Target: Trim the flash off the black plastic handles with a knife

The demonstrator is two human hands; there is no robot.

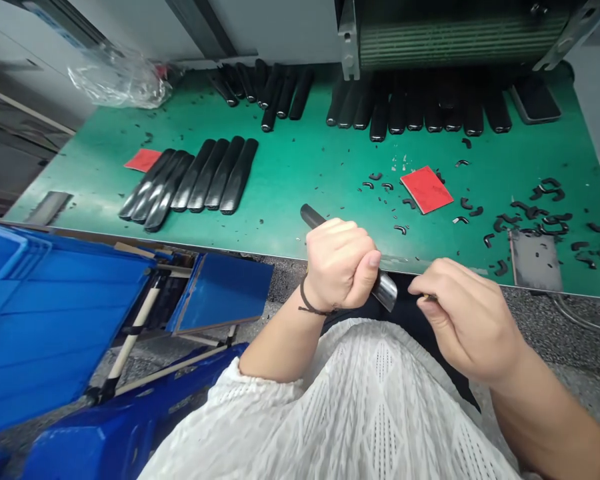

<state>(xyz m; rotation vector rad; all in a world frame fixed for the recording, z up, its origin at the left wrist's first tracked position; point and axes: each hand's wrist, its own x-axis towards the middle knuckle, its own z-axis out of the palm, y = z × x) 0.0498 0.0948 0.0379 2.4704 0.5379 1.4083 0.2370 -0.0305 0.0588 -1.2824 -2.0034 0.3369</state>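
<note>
My left hand (341, 263) is wrapped round a long black plastic handle (385, 291), whose wide glossy end points toward my right hand and whose narrow end sticks out at the upper left. Just right of that end, my right hand (463, 313) is closed in a pinch, apart from the handle. A small yellowish bit (429, 296) shows at its fingertips; its kind is hidden. Similar black handles (214, 175) lie side by side on the left of the green table (290, 173). Curved black scraps (533, 210) are scattered on the right.
More black handles (425, 110) lie in rows along the back, beside a phone-like black slab (536, 100). Red squares (427, 190) and a grey plate (536, 260) are on the table. A clear plastic bag (123, 77) sits at the back left. Blue bins (55, 320) stand at lower left.
</note>
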